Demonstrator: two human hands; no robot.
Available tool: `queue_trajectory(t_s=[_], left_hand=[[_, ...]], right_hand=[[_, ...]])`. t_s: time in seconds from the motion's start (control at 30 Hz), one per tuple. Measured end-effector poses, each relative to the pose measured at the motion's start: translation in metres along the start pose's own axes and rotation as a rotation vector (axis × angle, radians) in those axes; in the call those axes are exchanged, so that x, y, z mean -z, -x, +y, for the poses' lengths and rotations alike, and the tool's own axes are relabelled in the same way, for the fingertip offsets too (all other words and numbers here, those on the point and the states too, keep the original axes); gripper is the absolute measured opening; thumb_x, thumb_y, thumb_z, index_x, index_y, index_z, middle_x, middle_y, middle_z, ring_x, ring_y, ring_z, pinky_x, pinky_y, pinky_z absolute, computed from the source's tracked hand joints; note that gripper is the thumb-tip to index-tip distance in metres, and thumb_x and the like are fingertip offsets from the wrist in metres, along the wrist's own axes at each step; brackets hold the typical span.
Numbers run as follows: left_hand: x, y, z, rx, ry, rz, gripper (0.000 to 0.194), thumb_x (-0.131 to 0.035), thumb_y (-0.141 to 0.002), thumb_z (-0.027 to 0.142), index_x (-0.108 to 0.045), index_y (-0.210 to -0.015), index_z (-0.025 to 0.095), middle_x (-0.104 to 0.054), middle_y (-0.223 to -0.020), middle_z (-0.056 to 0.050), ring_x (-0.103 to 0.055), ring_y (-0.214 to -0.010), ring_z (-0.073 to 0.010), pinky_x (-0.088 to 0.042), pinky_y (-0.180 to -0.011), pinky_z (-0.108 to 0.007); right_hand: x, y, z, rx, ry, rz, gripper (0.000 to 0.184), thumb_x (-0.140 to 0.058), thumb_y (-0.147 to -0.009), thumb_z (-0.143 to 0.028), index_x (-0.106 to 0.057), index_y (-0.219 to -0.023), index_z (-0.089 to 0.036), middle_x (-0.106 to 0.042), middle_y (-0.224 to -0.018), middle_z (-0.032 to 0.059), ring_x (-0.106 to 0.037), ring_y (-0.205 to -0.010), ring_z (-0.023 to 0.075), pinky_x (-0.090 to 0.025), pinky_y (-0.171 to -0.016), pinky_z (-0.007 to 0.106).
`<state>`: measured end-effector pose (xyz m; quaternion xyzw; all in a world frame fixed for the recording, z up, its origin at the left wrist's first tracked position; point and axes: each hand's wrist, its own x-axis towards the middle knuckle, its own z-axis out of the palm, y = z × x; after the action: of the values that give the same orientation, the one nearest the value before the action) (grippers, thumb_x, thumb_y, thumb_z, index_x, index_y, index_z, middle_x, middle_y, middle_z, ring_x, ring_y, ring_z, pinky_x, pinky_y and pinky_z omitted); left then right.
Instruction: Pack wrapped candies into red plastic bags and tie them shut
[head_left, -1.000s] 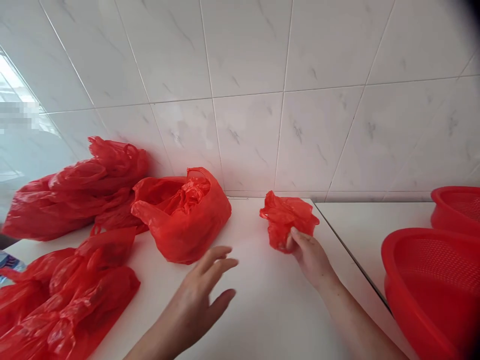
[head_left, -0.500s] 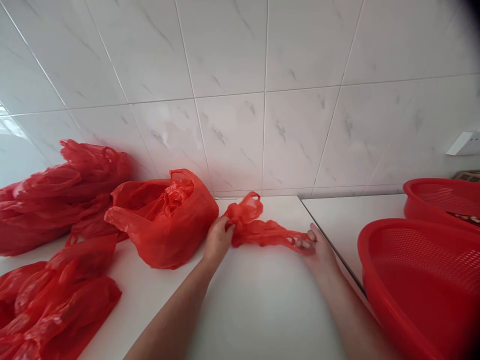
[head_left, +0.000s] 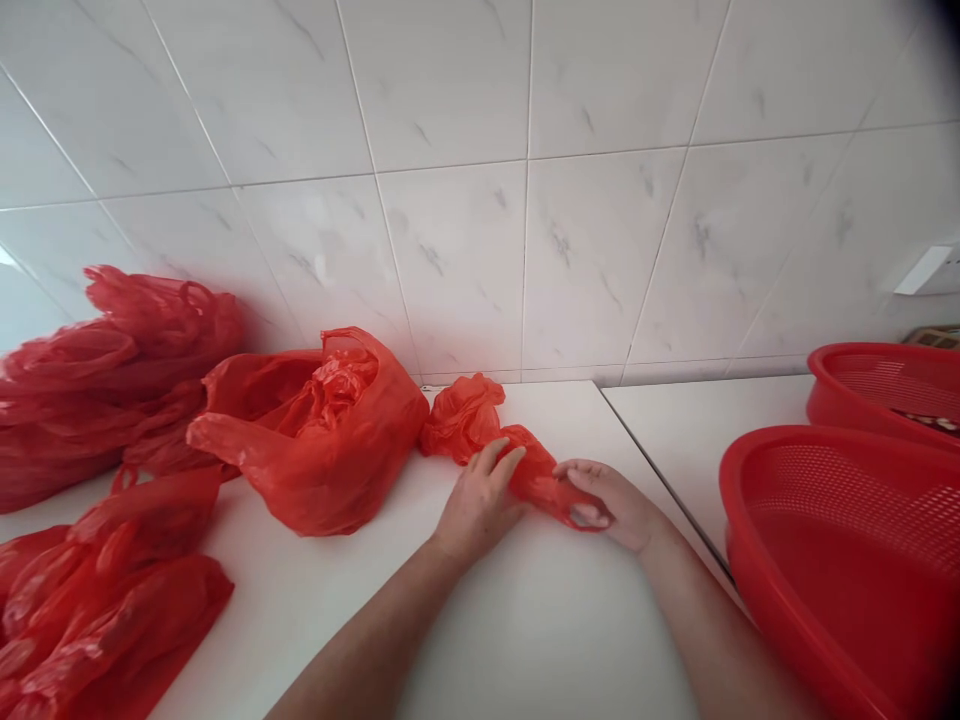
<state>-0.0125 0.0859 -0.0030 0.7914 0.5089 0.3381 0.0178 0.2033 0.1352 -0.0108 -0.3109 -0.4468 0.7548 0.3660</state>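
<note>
In the head view, both hands are on the limp red bag (head_left: 536,470) at mid-frame, over the white tabletop (head_left: 525,640). Half a second ago it was drawn out sideways, the left hand (head_left: 486,500) pinching its left end beside the open red bag (head_left: 367,470). The left hand has since slid right and lies with bent fingers over the bag's middle. The right hand (head_left: 615,505), which gripped the far end then, has come in a little and sits with thumb and fingers parted around the looped end. The hands are now near each other but apart, and the stretch has slackened. That seems to shift the handling from the bag's two ends to its middle and loop. With the palm in the way, I cannot tell whether either hand is pinching the plastic, nor whether the crumpled red plastic (head_left: 461,415) just to the upper left is the same piece. The heaped red bags (head_left: 67,400) at the left edge and the front red basket (head_left: 742,540) at lower right look undisturbed.
</note>
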Motion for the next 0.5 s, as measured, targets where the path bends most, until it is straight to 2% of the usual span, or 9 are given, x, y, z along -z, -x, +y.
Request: queue_trajectory(t_s=[0.07,0.1,0.2,0.27,0.33,0.4,0.47,0.5], left_hand=[[-0.005,0.010,0.001,-0.005,0.042,-0.049,0.072,-0.075,-0.067,0.026,-0.046,-0.133,0.025,-0.046,-0.137,-0.015,-0.050,-0.119,-0.0317,-0.050,-0.091,-0.044],[-0.006,0.013,0.000,0.006,0.068,-0.059,0.068,-0.076,-0.066,0.027,-0.050,-0.129,0.025,-0.046,-0.136,-0.016,-0.049,-0.120,-0.0320,-0.050,-0.090,-0.043],[-0.005,0.020,-0.004,0.064,0.125,-0.020,0.028,-0.069,-0.073,0.022,-0.067,-0.101,0.025,-0.049,-0.133,-0.012,-0.046,-0.123,-0.0309,-0.049,-0.092,-0.044],[-0.001,0.021,-0.007,0.106,0.124,0.039,0.016,-0.063,-0.078,0.018,-0.069,-0.091,0.025,-0.050,-0.131,-0.010,-0.042,-0.126,-0.0314,-0.044,-0.096,-0.048],[0.003,0.020,-0.011,0.144,0.117,0.095,0.024,-0.056,-0.082,0.013,-0.070,-0.095,0.026,-0.050,-0.131,-0.009,-0.040,-0.126,-0.0311,-0.039,-0.099,-0.053],[0.007,0.020,-0.011,0.173,0.111,0.138,0.031,-0.052,-0.083,0.010,-0.069,-0.101,0.029,-0.050,-0.131,-0.009,-0.040,-0.124,-0.0303,-0.035,-0.100,-0.055],[0.011,0.020,-0.007,0.191,0.128,0.190,0.032,-0.053,-0.083,0.013,-0.069,-0.105,0.030,-0.050,-0.129,-0.010,-0.041,-0.121,-0.0304,-0.032,-0.100,-0.056],[0.013,0.020,-0.003,0.197,0.175,0.223,0.030,-0.055,-0.083,0.016,-0.069,-0.105,0.030,-0.051,-0.125,-0.010,-0.043,-0.117,-0.0304,-0.032,-0.099,-0.056]], right_hand=[[-0.012,0.005,0.002,-0.092,0.080,-0.141,0.029,-0.070,-0.078,-0.036,-0.065,-0.092,-0.012,-0.052,-0.047,-0.0027,-0.039,-0.035,0.0050,-0.024,-0.035,0.016],[-0.017,0.006,0.004,-0.133,0.123,-0.211,0.029,-0.068,-0.079,-0.036,-0.065,-0.095,-0.012,-0.057,-0.052,-0.0003,-0.045,-0.038,0.0071,-0.028,-0.036,0.017],[-0.031,0.007,0.007,-0.192,0.211,-0.344,0.027,-0.063,-0.081,-0.037,-0.062,-0.099,-0.016,-0.065,-0.070,0.0039,-0.060,-0.054,0.0143,-0.039,-0.043,0.021],[-0.036,0.005,0.008,-0.128,0.232,-0.283,0.024,-0.063,-0.081,-0.037,-0.060,-0.094,-0.017,-0.066,-0.079,0.0043,-0.063,-0.064,0.0157,-0.044,-0.051,0.025],[-0.039,0.003,0.008,-0.009,0.286,-0.122,0.024,-0.065,-0.080,-0.037,-0.058,-0.095,-0.020,-0.065,-0.086,0.0032,-0.062,-0.069,0.0144,-0.046,-0.059,0.026],[-0.043,0.002,0.008,0.082,0.356,0.007,0.037,-0.069,-0.077,-0.035,-0.053,-0.108,-0.024,-0.063,-0.099,0.0032,-0.060,-0.076,0.0141,-0.046,-0.063,0.027],[-0.050,0.001,0.011,0.109,0.405,0.039,0.055,-0.073,-0.072,-0.033,-0.046,-0.120,-0.028,-0.061,-0.110,0.0040,-0.060,-0.078,0.0146,-0.046,-0.064,0.028],[-0.054,0.000,0.013,0.108,0.413,0.031,0.058,-0.074,-0.071,-0.033,-0.046,-0.121,-0.029,-0.061,-0.112,0.0042,-0.060,-0.077,0.0147,-0.045,-0.063,0.028]])
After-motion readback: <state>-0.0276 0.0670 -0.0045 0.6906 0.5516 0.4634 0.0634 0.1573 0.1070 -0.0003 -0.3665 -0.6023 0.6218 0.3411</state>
